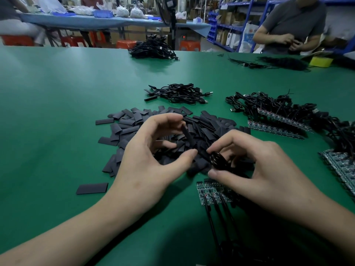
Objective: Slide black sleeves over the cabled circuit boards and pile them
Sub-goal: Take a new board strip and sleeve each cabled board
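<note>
My left hand (153, 150) pinches a black sleeve (189, 139) between thumb and fingers, held above a heap of flat black sleeves (130, 125). My right hand (255, 166) grips a coiled black cable (219, 160) right next to the sleeve's lower end; the board on it is hidden. Three bare circuit boards with cables (209, 192) lie on the green table (48, 112) under my right hand. Behind the heap sits a small pile of sleeved cables (178, 93).
Rows of cabled boards (278, 121) lie at the right, more (342, 166) at the right edge. A loose sleeve (92, 188) lies near left. A far cable pile (153, 48) is at the back. A person (292, 25) works at the far right.
</note>
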